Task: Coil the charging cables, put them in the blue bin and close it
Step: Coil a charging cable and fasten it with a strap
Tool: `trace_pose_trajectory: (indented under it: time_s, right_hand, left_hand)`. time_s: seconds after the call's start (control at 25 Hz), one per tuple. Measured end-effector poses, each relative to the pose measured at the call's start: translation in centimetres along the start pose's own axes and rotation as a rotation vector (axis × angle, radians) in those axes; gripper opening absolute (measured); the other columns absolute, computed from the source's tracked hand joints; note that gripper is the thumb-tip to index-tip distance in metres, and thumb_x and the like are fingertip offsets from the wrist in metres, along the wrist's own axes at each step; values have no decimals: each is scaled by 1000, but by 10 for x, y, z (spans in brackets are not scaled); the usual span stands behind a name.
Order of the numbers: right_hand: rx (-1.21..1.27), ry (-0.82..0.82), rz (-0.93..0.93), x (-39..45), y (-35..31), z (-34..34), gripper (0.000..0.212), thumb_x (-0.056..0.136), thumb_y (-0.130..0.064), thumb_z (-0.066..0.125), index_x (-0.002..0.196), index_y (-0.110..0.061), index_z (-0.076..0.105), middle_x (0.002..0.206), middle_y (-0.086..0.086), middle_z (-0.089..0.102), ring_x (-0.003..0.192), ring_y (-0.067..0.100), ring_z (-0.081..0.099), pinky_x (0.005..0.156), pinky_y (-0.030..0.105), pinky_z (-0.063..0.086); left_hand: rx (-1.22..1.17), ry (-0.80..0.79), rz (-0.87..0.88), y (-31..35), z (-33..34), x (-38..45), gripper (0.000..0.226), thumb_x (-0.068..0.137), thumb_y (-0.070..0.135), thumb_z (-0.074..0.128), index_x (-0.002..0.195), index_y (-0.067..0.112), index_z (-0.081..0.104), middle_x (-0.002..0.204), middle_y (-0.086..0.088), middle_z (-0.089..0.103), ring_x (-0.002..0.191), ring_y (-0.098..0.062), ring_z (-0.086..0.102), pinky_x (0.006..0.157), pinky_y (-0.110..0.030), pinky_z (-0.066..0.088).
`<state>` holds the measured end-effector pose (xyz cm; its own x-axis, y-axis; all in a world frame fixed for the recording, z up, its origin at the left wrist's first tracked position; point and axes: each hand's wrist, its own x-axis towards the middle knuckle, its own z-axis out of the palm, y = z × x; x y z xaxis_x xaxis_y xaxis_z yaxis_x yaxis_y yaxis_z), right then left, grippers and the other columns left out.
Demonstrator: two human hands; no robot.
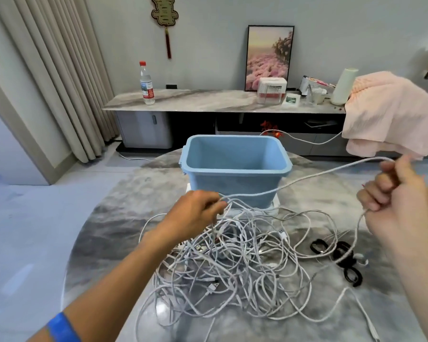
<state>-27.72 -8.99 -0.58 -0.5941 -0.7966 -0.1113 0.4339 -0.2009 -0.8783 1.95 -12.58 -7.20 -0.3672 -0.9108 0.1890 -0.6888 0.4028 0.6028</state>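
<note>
A: What are the hands doing? The left hand (195,209) has its fingers curled into the top of the cable heap (232,262), pinching one white cable (307,177) where it leaves the tangle. The right hand (393,193) is raised off to the right-hand edge of the counter (109,230), fist closed round the same cable, which stretches taut between the two.

B: So which step is this?

A: I'd say the first one: drawing a single cable free of the tangle so it can be coiled. Nothing looks coiled yet, and the blue bin (235,166) stands open and, as far as I can see, empty.

B: Where is the bin?

A: Toward the far edge of the counter, just behind the heap and the left hand. A white piece (272,208) shows under it; whether that is its lid, I cannot tell.

B: And next?

A: Probably keeping the heap held down while pulling the cable clear, then winding it into loops.
</note>
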Motion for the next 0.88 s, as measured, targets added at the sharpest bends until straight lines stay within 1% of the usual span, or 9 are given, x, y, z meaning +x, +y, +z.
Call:
trace_pose_trajectory:
  time_s: [0.12,0.2,0.32,0.4,0.52,0.64,0.72,0.8,0.88]
  right_hand:
    - [-1110,49,-261,5,11,-15,38,93,-16,59,131,-12,54,114,7,66,95,26,58,79,35,47]
    - [-1258,-259,-604,-20,20,4,70,85,-8,62,148,-23,33,146,-2,44,132,20,41,107,34,33]
    - [-1010,-884,-528,-57,42,37,50,87,-25,62,134,-36,48,117,-14,65,104,2,60,90,21,46]
    - [-951,-972,-493,-66,56,42,10,97,-28,58,99,-22,66,64,-9,62,57,4,54,57,25,41]
    - [-661,-611,-439,-46,35,38,26,101,-22,52,79,-20,67,48,-11,38,44,4,29,42,19,23]
    - [-131,-173,-250,-13,-5,14,28,103,-24,44,81,-23,60,47,-10,38,37,4,24,33,17,19]
    - [-56,-23,-100,2,-5,-5,26,103,-26,41,83,-23,57,48,-10,40,34,4,23,31,16,19]
    - [-328,88,25,8,6,-13,15,98,-20,46,100,-18,61,66,-3,56,43,9,39,40,19,34]
    - [-925,92,-147,1,18,-9,46,91,-17,55,136,-14,47,121,9,61,92,22,58,80,35,49]
  left_hand:
    - [-606,192,-61,16,-13,1,27,102,18,48,83,8,64,59,3,61,53,-14,56,54,-24,47]
    - [-692,194,-52,38,-12,1,25,103,18,46,86,8,63,52,-1,46,44,-14,40,42,-23,35]
    - [-678,121,71,61,-8,-4,18,100,8,51,88,2,63,48,13,46,44,0,37,44,-12,29]
    - [-758,108,67,63,-13,-4,8,94,2,57,87,1,61,48,14,50,44,2,40,45,-8,30]
    - [-765,31,42,39,-19,-4,10,88,16,68,81,11,62,56,1,48,51,-12,37,48,-20,29]
    - [-379,-40,-15,16,-9,-5,17,90,24,70,78,11,67,56,2,47,53,-13,38,53,-27,31]
    - [-472,-40,-89,17,-5,-4,23,92,26,66,81,6,69,52,5,41,50,-11,32,49,-26,25]
    - [-674,-3,-111,24,-9,-2,28,92,28,65,79,3,68,51,5,38,50,-11,29,48,-27,22]
    - [-831,60,-110,29,-14,2,33,94,33,59,76,7,69,51,5,33,49,-10,24,48,-23,18]
